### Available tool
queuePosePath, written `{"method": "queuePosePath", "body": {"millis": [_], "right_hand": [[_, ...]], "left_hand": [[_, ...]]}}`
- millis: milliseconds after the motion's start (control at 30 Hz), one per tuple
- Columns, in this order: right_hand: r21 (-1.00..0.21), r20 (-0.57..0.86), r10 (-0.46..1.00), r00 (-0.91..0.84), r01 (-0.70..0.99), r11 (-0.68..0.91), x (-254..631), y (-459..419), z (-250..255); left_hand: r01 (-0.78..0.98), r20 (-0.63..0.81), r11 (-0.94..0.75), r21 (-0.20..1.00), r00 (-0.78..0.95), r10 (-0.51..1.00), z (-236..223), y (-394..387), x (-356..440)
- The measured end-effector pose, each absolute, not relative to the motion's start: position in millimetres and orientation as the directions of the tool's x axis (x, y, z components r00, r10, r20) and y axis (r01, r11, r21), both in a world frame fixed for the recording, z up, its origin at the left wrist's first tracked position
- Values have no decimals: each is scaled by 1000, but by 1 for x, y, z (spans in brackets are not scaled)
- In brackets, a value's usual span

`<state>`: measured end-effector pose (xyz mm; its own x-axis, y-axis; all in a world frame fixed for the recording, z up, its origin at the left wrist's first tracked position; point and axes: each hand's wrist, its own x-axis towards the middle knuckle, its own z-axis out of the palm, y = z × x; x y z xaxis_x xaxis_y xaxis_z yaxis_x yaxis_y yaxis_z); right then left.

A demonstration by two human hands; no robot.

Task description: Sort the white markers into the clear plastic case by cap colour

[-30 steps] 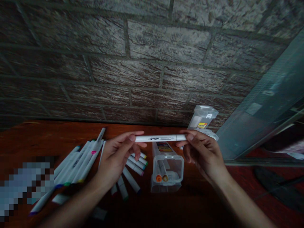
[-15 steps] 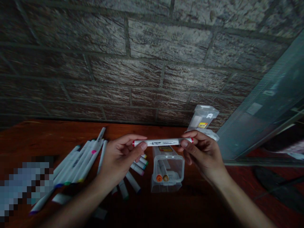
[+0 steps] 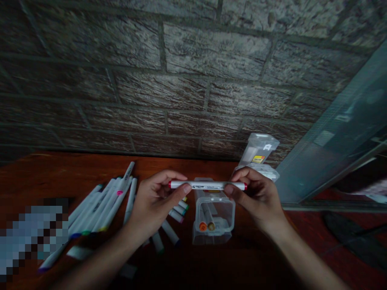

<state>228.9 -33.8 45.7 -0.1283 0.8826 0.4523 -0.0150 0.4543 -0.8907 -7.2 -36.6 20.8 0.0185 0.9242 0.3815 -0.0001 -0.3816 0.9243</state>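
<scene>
A white marker (image 3: pixel 207 185) with red bands at both ends lies level between my two hands, just above a clear plastic marker case (image 3: pixel 214 215). My left hand (image 3: pixel 157 199) pinches its left end with thumb and fingers. My right hand (image 3: pixel 256 195) pinches its right end. The case lies on the dark red table (image 3: pixel 54 173) with its mouth towards me and holds two markers with orange and brown ends.
Several white markers (image 3: pixel 102 205) lie fanned out at the left, and more markers (image 3: pixel 175 217) lie under my left hand. The case's clear lid (image 3: pixel 260 151) leans on the brick wall (image 3: pixel 181 80). A glass pane (image 3: pixel 338 133) slants at the right.
The marker has come down and a little towards me, to just over the case. Its red end bands have come into sight as my fingers shifted along it.
</scene>
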Motion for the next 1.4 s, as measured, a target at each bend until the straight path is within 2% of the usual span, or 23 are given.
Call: {"method": "queuePosePath", "body": {"millis": [133,400,700,1400], "right_hand": [[-897,439,888,-137,-9,442,232,-34,44],[-870,484,868,-111,40,491,228,-34,47],[-894,441,889,-124,26,447,231,-32,44],[-936,345,929,-136,-120,331,237,-30,36]], "left_hand": [[-26,346,-345,938,34,938,18,-36,-9],[103,422,-420,902,4,907,16,-35,-8],[18,344,-346,938,45,938,18,-37,-10],[-123,307,-299,946,54,950,21,-35,-10]]}}
